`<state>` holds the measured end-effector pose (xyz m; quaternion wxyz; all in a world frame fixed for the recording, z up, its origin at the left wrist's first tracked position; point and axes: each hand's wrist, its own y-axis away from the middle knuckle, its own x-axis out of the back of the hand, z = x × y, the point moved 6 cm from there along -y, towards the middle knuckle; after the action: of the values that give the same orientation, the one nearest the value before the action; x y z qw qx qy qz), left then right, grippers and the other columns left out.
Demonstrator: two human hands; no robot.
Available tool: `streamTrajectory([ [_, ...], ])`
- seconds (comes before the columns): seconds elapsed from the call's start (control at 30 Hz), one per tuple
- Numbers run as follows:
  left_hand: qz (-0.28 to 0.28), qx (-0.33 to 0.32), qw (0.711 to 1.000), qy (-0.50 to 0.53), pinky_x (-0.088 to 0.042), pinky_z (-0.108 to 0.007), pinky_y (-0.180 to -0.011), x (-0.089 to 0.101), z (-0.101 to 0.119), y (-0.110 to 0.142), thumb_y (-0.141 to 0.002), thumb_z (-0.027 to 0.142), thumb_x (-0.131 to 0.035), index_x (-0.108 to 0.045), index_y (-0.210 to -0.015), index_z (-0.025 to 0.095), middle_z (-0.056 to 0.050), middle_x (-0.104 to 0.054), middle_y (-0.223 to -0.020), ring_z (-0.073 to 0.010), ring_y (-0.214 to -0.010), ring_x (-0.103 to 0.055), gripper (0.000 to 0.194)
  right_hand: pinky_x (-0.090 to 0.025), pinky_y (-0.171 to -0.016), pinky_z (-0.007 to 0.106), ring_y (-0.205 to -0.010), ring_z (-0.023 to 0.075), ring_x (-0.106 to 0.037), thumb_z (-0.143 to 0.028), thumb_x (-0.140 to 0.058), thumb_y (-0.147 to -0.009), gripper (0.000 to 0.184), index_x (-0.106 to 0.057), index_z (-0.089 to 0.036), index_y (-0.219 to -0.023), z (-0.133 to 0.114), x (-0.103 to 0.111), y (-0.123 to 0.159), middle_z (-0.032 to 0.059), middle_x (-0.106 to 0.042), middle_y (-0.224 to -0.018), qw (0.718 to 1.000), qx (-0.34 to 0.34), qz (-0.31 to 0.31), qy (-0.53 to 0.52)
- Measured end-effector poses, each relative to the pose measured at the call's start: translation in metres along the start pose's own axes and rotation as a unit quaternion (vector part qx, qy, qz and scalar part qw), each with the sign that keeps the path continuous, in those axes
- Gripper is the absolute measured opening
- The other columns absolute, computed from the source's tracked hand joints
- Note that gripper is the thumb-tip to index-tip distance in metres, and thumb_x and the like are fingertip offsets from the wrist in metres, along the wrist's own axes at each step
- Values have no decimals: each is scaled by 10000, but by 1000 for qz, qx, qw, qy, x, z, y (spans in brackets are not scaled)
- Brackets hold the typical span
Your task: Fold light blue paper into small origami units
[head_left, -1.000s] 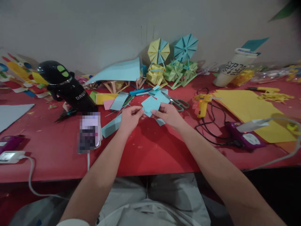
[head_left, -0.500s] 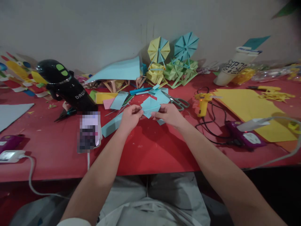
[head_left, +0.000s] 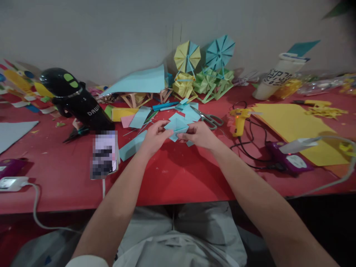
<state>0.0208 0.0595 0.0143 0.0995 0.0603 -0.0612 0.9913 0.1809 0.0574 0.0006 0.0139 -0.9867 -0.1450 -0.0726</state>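
A small folded sheet of light-blue paper (head_left: 176, 126) is held a little above the red table, creased, with a flap standing up from it. My left hand (head_left: 159, 136) pinches its left edge, thumb on top. On the other side my right hand (head_left: 197, 135) grips the right edge between thumb and fingers. Behind the paper lie more light-blue pieces (head_left: 191, 113) and grey-handled scissors (head_left: 210, 119). A light-blue strip (head_left: 132, 145) rests beside my left hand.
A yellow glue gun (head_left: 239, 121) with a black cord stands to the right, near a purple power strip (head_left: 290, 158) and yellow sheets (head_left: 300, 129). On the left are a black bottle (head_left: 79, 100) and a phone (head_left: 105, 154). Folded paper models (head_left: 205, 83) stand along the wall.
The blue paper has been opened at a fold, so a raised flap now shows. Both hands keep hold of it, and the left thumb has shifted inward over it.
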Motion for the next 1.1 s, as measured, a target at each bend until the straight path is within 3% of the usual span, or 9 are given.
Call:
streamTrajectory([
  [0.13,-11,-18,999,-26,-504,-282,-679,-1,3,1,-630,338,-791,-673,-875,147,-33,-699,-792,-161,-717,-637,332,-524,-592,267,-590,138,-638,-402,-860,-574,321,-689,-151,-679,-1,-4,0,39,-701,-645,999,1,-26,-21],
  [0.37,15,-29,998,-47,-505,-290,-640,4,6,0,-595,343,-809,-663,-752,157,-14,-679,-688,-157,-650,-617,284,-497,-625,278,-627,137,-612,-460,-836,-599,369,-667,-161,-734,-6,-7,1,20,-676,-678,999,17,-44,-6],
  [0.57,14,-55,997,-52,-500,-280,-657,2,10,0,-627,337,-780,-659,-797,164,-21,-685,-751,-156,-690,-611,271,-331,-505,250,-533,94,-442,-585,-671,-766,465,-556,-169,-595,-16,2,2,-21,-502,-554,991,87,42,92],
  [0.87,-10,-62,995,-82,-462,-262,-626,-4,10,2,-687,320,-721,-670,-817,166,-12,-654,-751,-147,-685,-568,208,-286,-477,253,-512,87,-379,-621,-706,-705,510,-554,-164,-539,-20,2,4,-16,-482,-508,989,69,51,117],
  [1.1,28,-69,990,-116,-453,-262,-598,4,14,1,-697,321,-733,-665,-738,160,-2,-628,-675,-134,-630,-543,180,-433,-602,279,-592,128,-505,-680,-631,-742,518,-652,-173,-640,-27,5,5,18,-589,-604,987,113,83,84],
])
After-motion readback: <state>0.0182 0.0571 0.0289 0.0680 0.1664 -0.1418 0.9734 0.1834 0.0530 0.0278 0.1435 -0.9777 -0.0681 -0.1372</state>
